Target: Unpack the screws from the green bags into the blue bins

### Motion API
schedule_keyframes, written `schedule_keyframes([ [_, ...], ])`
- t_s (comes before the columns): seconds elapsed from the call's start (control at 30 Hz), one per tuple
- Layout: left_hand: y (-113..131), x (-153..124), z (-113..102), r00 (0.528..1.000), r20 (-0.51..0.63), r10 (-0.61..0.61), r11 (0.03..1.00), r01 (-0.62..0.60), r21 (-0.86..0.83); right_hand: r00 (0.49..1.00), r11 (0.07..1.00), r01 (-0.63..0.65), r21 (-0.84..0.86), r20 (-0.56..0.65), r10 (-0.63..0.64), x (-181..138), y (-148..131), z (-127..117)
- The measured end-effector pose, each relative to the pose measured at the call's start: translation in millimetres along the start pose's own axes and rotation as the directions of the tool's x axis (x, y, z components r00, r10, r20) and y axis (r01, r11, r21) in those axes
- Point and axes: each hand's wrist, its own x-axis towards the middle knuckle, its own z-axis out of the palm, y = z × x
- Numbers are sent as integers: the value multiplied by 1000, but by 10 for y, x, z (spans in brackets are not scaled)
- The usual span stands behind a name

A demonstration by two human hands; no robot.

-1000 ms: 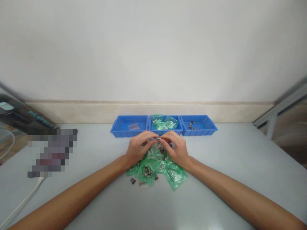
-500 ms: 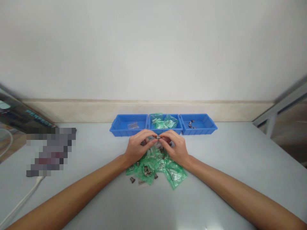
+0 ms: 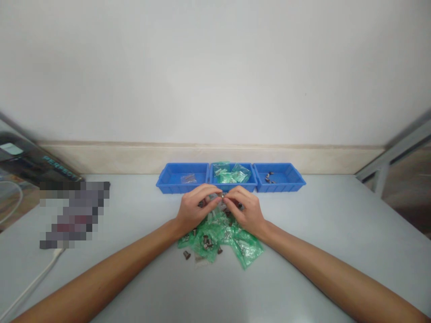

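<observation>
My left hand and my right hand meet fingertip to fingertip over the pile, both closed in a pinch. Between them is a small metal fitting, mostly covered by the fingers; its exact kind is too small to tell. Under and in front of the hands lie green plastic bags, some with small metal parts in or on them. A dark metal piece with a wider end rests on the table at the pile's front left, and a similar piece lies nearer the middle.
Three blue trays stand in a row behind my hands. The left tray holds a clear packet, the middle tray green bags, the right tray several small dark parts. A blurred-out object with a white cable lies at left.
Both hands stay joined around the small fitting, which shows less between the fingertips now. The whole view has shifted slightly; the trays and pile look the same.
</observation>
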Motion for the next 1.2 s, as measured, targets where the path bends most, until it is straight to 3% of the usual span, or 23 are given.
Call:
schedule_keyframes([
  [0.17, 18, -8, -11, 997, 26, -70, 997, 69, 34, 999, 999, -32, -9, -21, 32, -4, 1, 2],
  [0.4, 1, 11, -9, 999, -9, 37, 999, -37, 34, 999, 1000, -15, 8, -48, 15, 14, -32, -11],
  [1.2, -4, 27, -7, 997, -2, 71, 996, -71, -52, 1000, 999, 21, 33, 2, -21, -19, -12, -5],
])
